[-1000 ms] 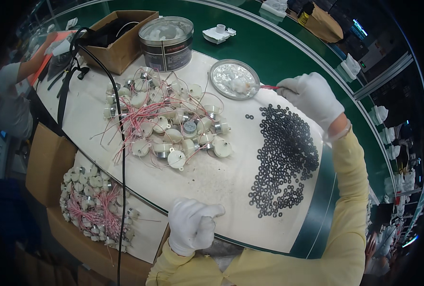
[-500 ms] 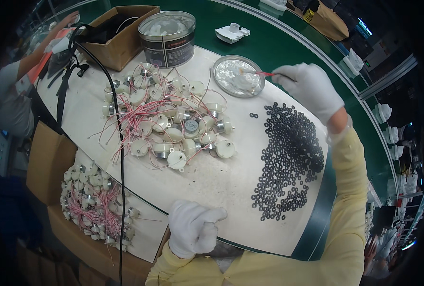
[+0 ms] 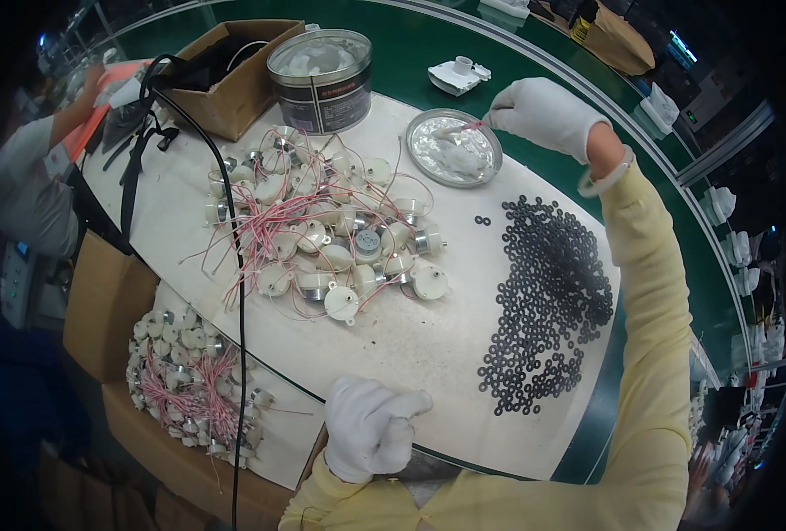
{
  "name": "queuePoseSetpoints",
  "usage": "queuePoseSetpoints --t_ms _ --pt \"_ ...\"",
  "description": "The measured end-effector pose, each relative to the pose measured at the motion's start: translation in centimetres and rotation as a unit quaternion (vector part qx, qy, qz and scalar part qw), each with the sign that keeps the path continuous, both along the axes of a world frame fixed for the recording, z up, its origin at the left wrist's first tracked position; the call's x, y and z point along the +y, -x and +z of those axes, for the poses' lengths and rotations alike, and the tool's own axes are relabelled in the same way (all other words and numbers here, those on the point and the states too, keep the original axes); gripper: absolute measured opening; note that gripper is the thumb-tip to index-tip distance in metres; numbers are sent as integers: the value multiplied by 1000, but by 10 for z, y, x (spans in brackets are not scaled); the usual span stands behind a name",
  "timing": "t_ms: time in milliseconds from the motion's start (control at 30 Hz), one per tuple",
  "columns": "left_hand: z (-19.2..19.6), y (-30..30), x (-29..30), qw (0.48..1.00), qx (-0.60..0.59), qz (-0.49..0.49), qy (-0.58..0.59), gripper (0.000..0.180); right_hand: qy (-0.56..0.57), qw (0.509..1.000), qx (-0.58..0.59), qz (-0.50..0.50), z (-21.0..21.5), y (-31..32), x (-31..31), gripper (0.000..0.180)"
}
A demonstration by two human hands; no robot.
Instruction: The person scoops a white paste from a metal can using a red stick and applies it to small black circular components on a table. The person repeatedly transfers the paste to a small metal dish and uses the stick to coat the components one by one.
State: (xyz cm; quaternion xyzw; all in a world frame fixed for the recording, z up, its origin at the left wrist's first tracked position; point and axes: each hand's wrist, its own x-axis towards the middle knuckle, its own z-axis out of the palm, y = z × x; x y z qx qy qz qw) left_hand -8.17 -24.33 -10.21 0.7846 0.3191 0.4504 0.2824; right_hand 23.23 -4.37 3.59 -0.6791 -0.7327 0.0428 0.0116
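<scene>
My right hand [image 3: 548, 115], in a white glove, pinches a thin red stick [image 3: 474, 126] whose far end dips into white paste [image 3: 460, 157] in a shallow round metal lid [image 3: 418, 170]. The kind of tool is unclear. At the near edge of the table, my gloved left hand [image 3: 371, 429] is closed, fingers curled and thumb bent; anything inside is hidden. Small black rings [image 3: 543, 301] lie spread below the lid. Left of them is a heap of small motors [image 3: 366, 242] with white round housings and pink wires [image 3: 264, 217].
A tin of pale paste [image 3: 322, 99] and a cardboard box [image 3: 226, 108] stand at the back. A black cable [image 3: 241, 336] crosses the view. Lower left, an open carton [image 3: 101, 296] holds more motors. A white plastic part [image 3: 459, 76] lies beyond the lid. Another person's arm [image 3: 74, 111] reaches in far left.
My right hand has shifted up and slightly left, carrying the stick further over the paste lid. My left hand keeps its curled pose. The whole view has shifted slightly.
</scene>
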Motion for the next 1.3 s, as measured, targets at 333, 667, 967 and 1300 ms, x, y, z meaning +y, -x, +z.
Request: queuePoseSetpoints --t_ms 333,667,967,1300 --pt "-3 1 1 1000 -6 -2 -9 18 31 999 -16 4 14 14 13 32" --pt "-3 -1 0 1000 -4 -1 -9 19 37 999 15 9 20 11 15 29" --pt "2 -3 -4 999 34 25 0 50 45 947 314 -53 -2 10 13 38" --pt "4 -5 -5 999 42 29 -10 56 -79 898 430 -37 -20 1 18 38"
